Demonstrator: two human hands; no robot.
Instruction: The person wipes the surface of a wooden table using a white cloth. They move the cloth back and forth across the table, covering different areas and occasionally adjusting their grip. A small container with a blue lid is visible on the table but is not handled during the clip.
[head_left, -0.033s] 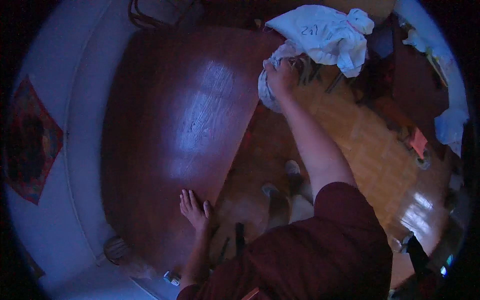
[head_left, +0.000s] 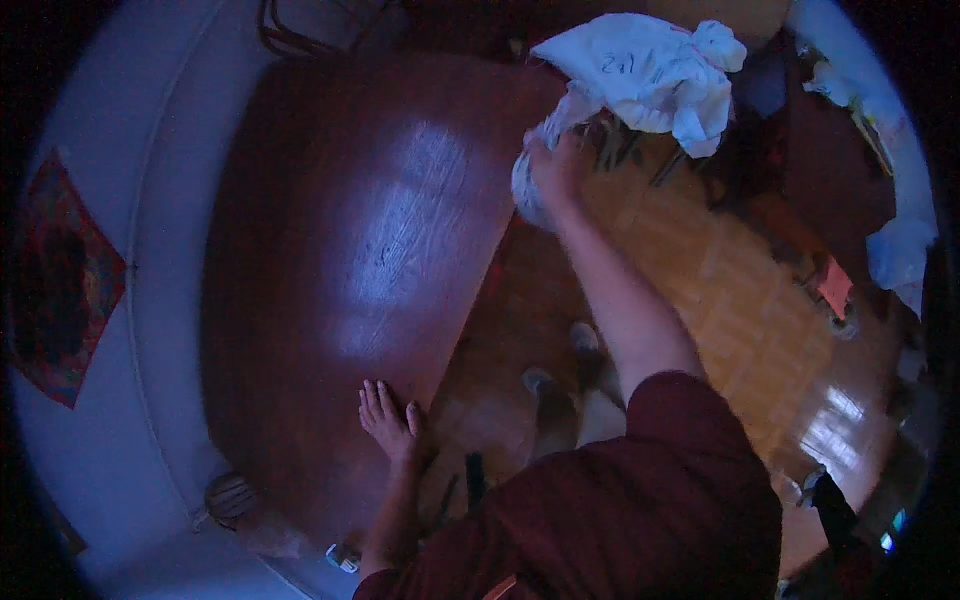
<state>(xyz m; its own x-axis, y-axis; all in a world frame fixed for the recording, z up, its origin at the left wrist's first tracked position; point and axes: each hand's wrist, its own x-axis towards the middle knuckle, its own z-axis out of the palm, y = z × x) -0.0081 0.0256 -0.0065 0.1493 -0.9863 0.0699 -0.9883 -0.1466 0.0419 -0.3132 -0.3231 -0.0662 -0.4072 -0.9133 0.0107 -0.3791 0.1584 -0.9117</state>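
A long dark-brown wooden table (head_left: 300,230) with a shiny streak down its middle fills the left centre. Near its close right corner my left hand (head_left: 390,418) lies flat, fingers stretched out and holding nothing. My right arm reaches far forward to the table's right edge. There my right hand (head_left: 560,170) is closed on a pale crumpled cloth (head_left: 528,195), part of which hangs past the edge. The palm hides some of the cloth. Just beyond it is a stuffed white bag (head_left: 640,75) with dark marks, its top gathered into a knot.
A pale wall (head_left: 165,260) runs along the table's left side, with a patterned red hanging (head_left: 65,285) on it. Dark chair rails (head_left: 290,35) show at the far end. Patterned yellow-brown floor (head_left: 730,290) lies to the right, with a red-orange piece (head_left: 834,288) farther over.
My right hand and the cloth have shifted very slightly nearer and to the left. The left hand stays in place.
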